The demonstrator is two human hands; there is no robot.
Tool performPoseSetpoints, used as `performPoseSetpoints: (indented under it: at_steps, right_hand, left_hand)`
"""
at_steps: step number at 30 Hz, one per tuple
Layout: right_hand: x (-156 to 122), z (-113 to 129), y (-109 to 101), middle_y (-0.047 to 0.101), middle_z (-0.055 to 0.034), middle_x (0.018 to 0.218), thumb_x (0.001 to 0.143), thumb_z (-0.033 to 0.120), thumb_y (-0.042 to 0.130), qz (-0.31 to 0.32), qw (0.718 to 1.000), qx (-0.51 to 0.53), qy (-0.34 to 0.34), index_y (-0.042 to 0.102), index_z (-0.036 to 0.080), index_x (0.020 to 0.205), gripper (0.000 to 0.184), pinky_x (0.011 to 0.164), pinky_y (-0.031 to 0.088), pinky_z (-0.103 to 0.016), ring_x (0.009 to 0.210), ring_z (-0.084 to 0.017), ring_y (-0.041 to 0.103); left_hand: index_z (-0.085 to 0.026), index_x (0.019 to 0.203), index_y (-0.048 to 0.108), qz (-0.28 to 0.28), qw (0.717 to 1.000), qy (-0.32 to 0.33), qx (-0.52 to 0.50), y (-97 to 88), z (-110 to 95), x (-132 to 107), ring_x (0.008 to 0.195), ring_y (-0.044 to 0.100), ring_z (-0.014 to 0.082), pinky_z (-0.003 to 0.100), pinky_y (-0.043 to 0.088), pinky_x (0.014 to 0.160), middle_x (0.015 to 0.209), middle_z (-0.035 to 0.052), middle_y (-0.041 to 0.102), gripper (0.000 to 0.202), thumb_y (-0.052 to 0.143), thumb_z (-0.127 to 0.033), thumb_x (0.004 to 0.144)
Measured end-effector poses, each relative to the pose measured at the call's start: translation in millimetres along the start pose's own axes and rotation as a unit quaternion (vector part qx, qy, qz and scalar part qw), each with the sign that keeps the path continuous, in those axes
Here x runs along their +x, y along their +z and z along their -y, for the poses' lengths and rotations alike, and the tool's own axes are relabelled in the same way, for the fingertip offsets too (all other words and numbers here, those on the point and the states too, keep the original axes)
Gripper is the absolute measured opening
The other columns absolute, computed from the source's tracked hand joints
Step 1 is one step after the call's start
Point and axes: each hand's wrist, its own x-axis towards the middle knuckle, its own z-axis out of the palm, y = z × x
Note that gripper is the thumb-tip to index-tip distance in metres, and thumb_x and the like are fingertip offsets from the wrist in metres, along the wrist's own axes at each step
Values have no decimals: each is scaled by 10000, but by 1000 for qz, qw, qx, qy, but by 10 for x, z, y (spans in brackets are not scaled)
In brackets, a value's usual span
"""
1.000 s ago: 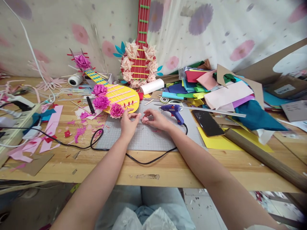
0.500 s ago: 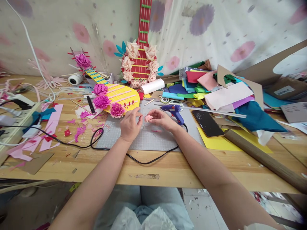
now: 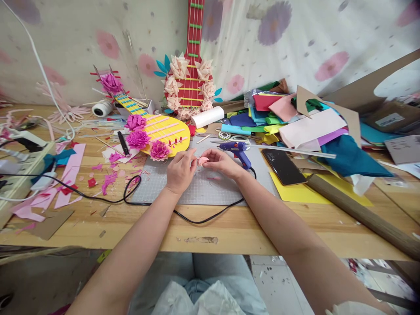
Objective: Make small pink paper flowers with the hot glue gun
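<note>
My right hand (image 3: 223, 163) pinches a small pale-pink paper flower (image 3: 202, 161) above the grey cutting mat (image 3: 210, 188). My left hand (image 3: 180, 170) is closed at the flower's left side, its thumb and forefinger pinching at the paper edge. The fingers partly cover the flower. Just beyond my right hand lies a blue hot glue gun (image 3: 238, 151), its nozzle pointing left. Past my left hand rests a yellow paper guitar (image 3: 173, 131) trimmed with magenta paper flowers (image 3: 160, 150).
A red paper guitar (image 3: 190, 89) leans on the curtain behind. Paper sheets (image 3: 308, 131) pile up at right, near a phone (image 3: 284, 167) and a cardboard tube (image 3: 357, 212). A black cord (image 3: 197, 222) crosses the table front. Pink scraps (image 3: 70, 179) and a power strip (image 3: 22, 175) lie left.
My left hand has shifted slightly right, and its thumb and forefinger have closed in against the flower. My right hand stays nearly still, holding the flower.
</note>
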Motion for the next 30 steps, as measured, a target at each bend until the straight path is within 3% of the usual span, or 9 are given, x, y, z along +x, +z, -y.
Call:
performPoseSetpoints:
  at_steps: [9,14,18,24,30]
  right_hand:
    - [-7,48,25,665,5,838,610,239,769,-10,1000,-15,6,568,183,873,336,628,454,-231,737,-118,603]
    - [-6,51,19,665,-4,850,624,245,756,-14,1000,-28,-1,559,180,884,332,610,449,-227,750,-123,604]
    - [2,34,22,665,-4,875,633,256,755,-24,999,-40,-14,549,190,904,346,662,470,-245,782,-128,614]
    - [12,5,29,672,-6,874,645,283,757,-7,999,-41,-34,548,202,893,334,800,486,-302,844,-146,636]
    - [7,14,42,672,-6,867,658,304,756,-7,998,-38,-45,549,200,883,323,823,489,-318,848,-146,636]
  left_hand:
    - [-192,1127,579,37,999,-13,0,-18,-17,-2,909,621,192,318,469,836,884,29,730,307,530,-165,825]
    - [-180,1192,509,30,999,-14,-23,-43,-27,-49,990,597,232,378,461,903,977,41,708,511,569,-97,691]
    - [-169,1247,439,14,998,-28,-49,-68,-26,-76,1047,579,240,403,447,951,1025,49,698,612,549,-62,655]
    - [-186,1306,388,45,996,-28,-79,-72,-33,-74,1121,554,228,418,426,996,1089,38,697,668,519,-33,668]
    - [-192,1334,381,53,996,-23,-75,-65,-46,-73,1137,551,227,425,432,1007,1093,31,699,689,513,-31,677]
